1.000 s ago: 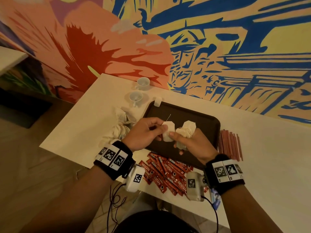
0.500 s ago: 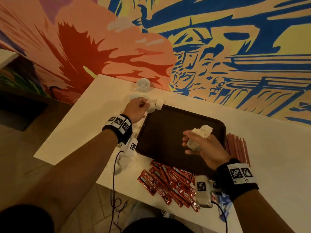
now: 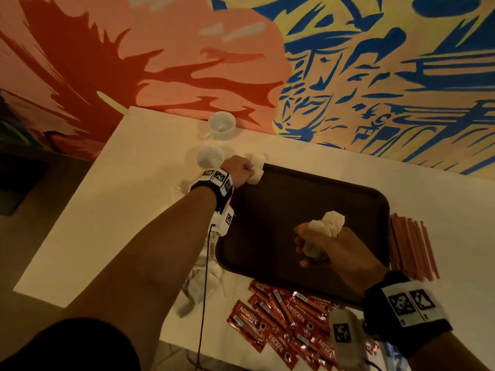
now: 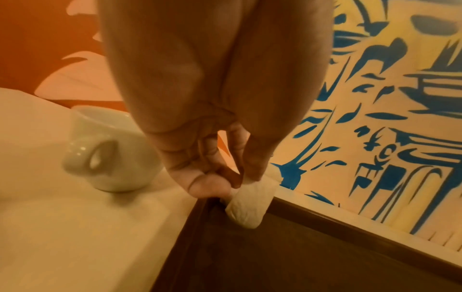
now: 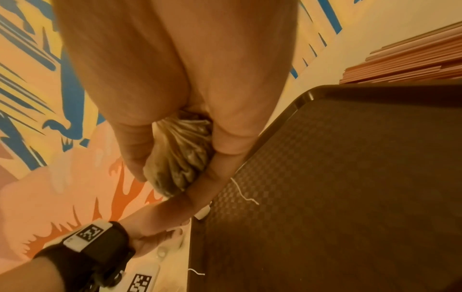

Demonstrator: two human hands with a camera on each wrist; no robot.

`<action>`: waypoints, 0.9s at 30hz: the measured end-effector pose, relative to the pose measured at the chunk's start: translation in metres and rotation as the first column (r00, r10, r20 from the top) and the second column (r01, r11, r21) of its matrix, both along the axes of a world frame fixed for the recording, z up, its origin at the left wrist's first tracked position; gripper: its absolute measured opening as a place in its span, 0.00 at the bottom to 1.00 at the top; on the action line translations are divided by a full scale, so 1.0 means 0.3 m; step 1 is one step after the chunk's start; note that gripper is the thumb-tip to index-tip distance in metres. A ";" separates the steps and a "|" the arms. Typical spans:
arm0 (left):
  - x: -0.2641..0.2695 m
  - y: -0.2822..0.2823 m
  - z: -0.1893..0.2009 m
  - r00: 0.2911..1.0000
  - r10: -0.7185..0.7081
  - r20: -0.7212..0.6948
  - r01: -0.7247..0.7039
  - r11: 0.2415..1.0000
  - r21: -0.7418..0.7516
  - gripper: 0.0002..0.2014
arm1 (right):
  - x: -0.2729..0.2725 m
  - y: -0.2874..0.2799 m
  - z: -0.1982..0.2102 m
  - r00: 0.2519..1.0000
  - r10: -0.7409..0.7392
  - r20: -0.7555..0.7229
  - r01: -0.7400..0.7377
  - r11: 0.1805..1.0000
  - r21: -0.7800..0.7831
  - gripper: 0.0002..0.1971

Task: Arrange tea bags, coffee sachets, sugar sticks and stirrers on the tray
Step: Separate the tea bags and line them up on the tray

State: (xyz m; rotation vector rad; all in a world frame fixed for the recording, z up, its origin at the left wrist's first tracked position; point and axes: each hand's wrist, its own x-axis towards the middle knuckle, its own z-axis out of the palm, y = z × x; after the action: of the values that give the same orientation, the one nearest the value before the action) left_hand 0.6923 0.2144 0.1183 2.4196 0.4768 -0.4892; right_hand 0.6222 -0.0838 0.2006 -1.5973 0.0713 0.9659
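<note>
A dark brown tray [image 3: 308, 204] lies on the white table. My left hand [image 3: 241, 171] pinches one white tea bag [image 4: 250, 203] at the tray's far left corner, its lower end touching the tray rim [image 4: 325, 219]. My right hand [image 3: 329, 247] hovers over the tray's right half and grips a bunch of tea bags [image 3: 328, 223], seen between the fingers in the right wrist view [image 5: 180, 156]. More tea bags [image 3: 201, 285] lie left of the tray. Red coffee sachets [image 3: 281, 322] lie at the table's near edge. Pink stirrers [image 3: 412, 245] lie right of the tray.
Two white cups [image 3: 221, 125] [image 3: 210, 156] stand beyond the tray's far left corner; the nearer one [image 4: 112, 150] is just left of my left hand. A painted wall [image 3: 348, 62] runs close behind the table. The table's near edge is by the sachets.
My left hand took one tea bag from the bunch and carried it to the tray's far left corner. My right hand stayed over the tray with the rest.
</note>
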 end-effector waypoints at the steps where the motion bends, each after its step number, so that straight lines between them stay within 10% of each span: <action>1: 0.015 0.004 -0.017 1.000 0.009 -0.002 -0.009 1.000 -0.003 0.14 | 0.000 0.005 -0.008 1.000 0.002 -0.012 -0.002 1.000 0.000 0.13; 11: 0.033 -0.008 -0.062 0.928 0.332 0.172 -0.327 0.943 -0.059 0.11 | 0.013 0.018 -0.034 0.999 0.011 -0.033 -0.010 0.999 0.031 0.16; 20: -0.003 -0.112 -0.076 0.971 0.213 0.113 -0.234 0.944 0.231 0.27 | 0.015 0.014 -0.030 0.999 0.003 -0.051 -0.001 0.999 0.038 0.20; 27: 0.041 -0.126 -0.063 0.967 0.212 0.139 -0.242 0.934 0.263 0.22 | 0.013 0.002 -0.040 0.998 0.000 -0.058 0.001 1.000 0.022 0.18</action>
State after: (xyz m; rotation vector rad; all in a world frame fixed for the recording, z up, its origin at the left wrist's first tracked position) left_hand 0.7047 0.1765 0.0994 2.5949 0.8141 -0.1987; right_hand 0.6262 -0.0834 0.1887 -1.5494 0.1009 1.0093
